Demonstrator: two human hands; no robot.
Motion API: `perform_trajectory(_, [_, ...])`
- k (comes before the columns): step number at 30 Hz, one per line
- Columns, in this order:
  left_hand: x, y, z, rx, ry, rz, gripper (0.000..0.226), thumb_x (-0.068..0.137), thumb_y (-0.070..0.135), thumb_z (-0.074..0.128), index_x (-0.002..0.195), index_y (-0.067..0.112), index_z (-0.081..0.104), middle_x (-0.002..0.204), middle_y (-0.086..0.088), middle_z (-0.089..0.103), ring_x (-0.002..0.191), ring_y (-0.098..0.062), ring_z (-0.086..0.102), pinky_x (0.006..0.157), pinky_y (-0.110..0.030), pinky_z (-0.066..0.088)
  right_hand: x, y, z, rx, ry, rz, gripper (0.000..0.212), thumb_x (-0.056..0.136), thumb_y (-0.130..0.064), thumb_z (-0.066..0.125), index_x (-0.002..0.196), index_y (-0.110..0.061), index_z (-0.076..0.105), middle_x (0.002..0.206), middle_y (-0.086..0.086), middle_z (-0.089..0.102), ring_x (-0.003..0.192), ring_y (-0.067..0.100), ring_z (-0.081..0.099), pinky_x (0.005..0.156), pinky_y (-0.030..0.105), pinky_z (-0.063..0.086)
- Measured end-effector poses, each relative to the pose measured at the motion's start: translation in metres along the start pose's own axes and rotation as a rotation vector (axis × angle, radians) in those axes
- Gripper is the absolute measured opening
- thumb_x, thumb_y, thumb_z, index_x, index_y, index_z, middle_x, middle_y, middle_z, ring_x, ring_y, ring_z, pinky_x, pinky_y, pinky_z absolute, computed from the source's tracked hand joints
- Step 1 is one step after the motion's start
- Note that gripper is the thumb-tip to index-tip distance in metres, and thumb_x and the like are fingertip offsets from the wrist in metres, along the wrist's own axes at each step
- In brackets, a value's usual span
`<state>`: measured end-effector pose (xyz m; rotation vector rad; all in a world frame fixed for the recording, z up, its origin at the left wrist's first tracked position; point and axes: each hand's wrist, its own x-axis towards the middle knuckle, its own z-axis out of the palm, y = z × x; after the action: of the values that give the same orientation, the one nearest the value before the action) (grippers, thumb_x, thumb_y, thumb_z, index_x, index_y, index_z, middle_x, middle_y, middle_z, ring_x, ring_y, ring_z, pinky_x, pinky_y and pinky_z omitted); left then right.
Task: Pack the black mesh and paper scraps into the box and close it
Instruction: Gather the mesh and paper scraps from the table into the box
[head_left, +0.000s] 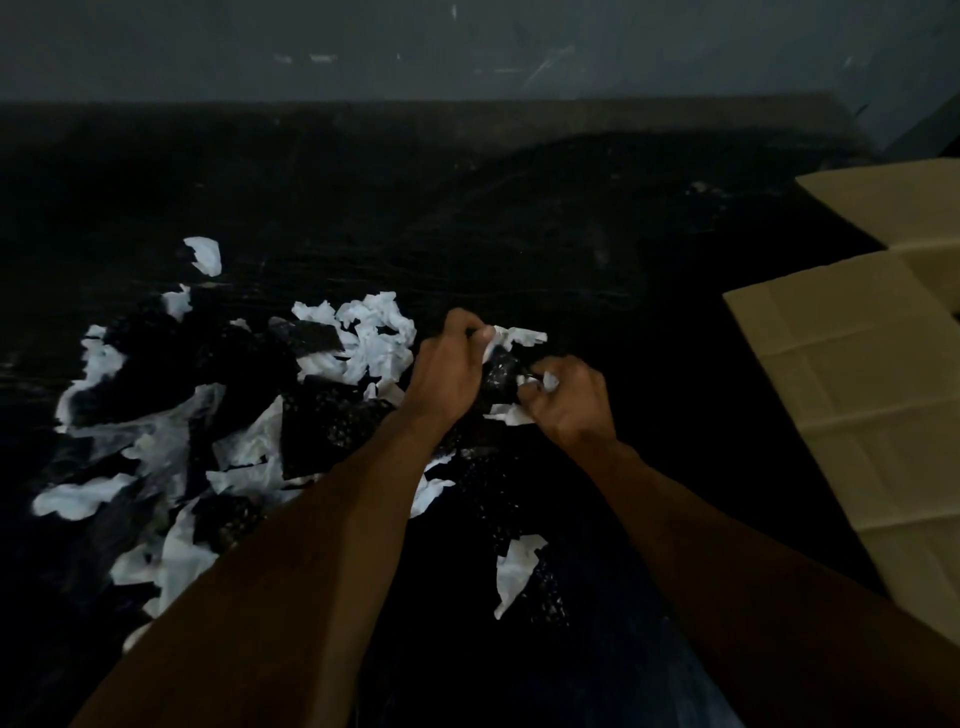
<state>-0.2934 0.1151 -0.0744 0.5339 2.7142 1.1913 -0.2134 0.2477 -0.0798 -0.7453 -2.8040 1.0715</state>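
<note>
The left hand (447, 371) and right hand (569, 410) each grip, with fingers curled, one wad of black mesh (497, 373) and white paper held between them, near centre. Loose paper scraps (374, 338) and more mesh lie scattered left on the dark table (467, 208), where the mesh outlines are hard to separate from the surface. The box (841, 395) lies at right with its flaps open. The frame edge cuts it off and its interior is hidden.

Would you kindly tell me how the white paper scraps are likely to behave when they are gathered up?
The paper scraps look crumpled and torn, so probably floppy and light. They bunch up where the left hand and right hand grip them, so likely compressible. Loose pieces may scatter if pushed.
</note>
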Motion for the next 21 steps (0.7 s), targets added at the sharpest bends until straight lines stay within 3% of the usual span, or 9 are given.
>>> perform_trajectory(2, [0.003,-0.008,-0.004,0.041,0.114,-0.007,0.035,0.1,0.042,0.037,0.1,0.012,0.054,0.081,-0.004,0.058,0.074,-0.016,0.056,0.065,-0.028,0.038,0.003,0.005,0.005,-0.075,0.131,0.059,0.023,0.085,-0.032,0.061,0.097,-0.012,0.064,0.103,0.008,0.057,0.091,0.024,0.059,0.069,0.022,0.036])
perform_trajectory(4, [0.006,-0.017,-0.008,0.072,0.271,-0.039,0.038,0.097,0.045,0.044,0.098,0.009,0.054,0.089,-0.006,0.057,0.084,-0.018,0.054,0.069,-0.027,0.036,0.007,0.01,0.003,-0.132,0.206,0.106,0.035,0.085,-0.037,0.061,0.104,-0.009,0.062,0.12,0.011,0.051,0.099,0.028,0.058,0.074,0.025,0.036])
perform_trajectory(8, [0.005,-0.03,0.007,0.142,0.376,0.04,0.029,0.092,0.032,0.061,0.105,0.007,0.054,0.109,-0.014,0.05,0.1,-0.023,0.047,0.08,-0.025,0.036,0.021,0.017,0.012,-0.332,0.106,-0.072,0.031,0.084,-0.025,0.062,0.11,-0.009,0.061,0.126,0.009,0.049,0.107,0.03,0.054,0.089,0.034,0.044])
perform_trajectory(11, [0.0,-0.047,0.023,0.199,0.248,0.097,0.021,0.096,0.022,0.055,0.112,0.009,0.057,0.118,-0.016,0.048,0.107,-0.026,0.045,0.088,-0.032,0.043,0.021,0.022,0.029,-0.464,-0.01,-0.104,0.046,0.084,-0.021,0.062,0.127,-0.019,0.046,0.128,0.009,0.054,0.118,0.032,0.048,0.093,0.044,0.045])
perform_trajectory(13, [-0.011,-0.066,0.034,0.308,0.092,0.105,0.028,0.098,0.031,0.048,0.119,0.014,0.056,0.126,-0.012,0.047,0.116,-0.026,0.041,0.097,-0.04,0.041,0.014,0.029,0.038,-0.468,-0.006,-0.093,0.046,0.086,-0.029,0.057,0.13,-0.024,0.045,0.128,0.01,0.054,0.119,0.033,0.044,0.091,0.047,0.044])
perform_trajectory(17, [-0.026,-0.084,0.048,0.504,-0.029,0.208,0.066,0.085,0.062,0.045,0.135,0.019,0.045,0.148,-0.006,0.035,0.138,-0.027,0.028,0.113,-0.048,0.024,0.0,0.044,0.057,-0.386,0.176,-0.073,0.046,0.076,-0.056,0.047,0.105,-0.022,0.06,0.119,0.013,0.05,0.111,0.036,0.042,0.09,0.05,0.039])
perform_trajectory(21, [-0.013,-0.08,0.047,0.557,-0.067,0.25,0.063,0.093,0.053,0.039,0.15,0.034,0.018,0.16,0.001,0.016,0.143,-0.023,0.022,0.11,-0.051,0.026,0.004,0.055,0.059,-0.39,0.154,-0.091,0.043,0.077,-0.054,0.048,0.104,-0.022,0.058,0.142,0.018,0.04,0.132,0.042,0.033,0.106,0.061,0.022])
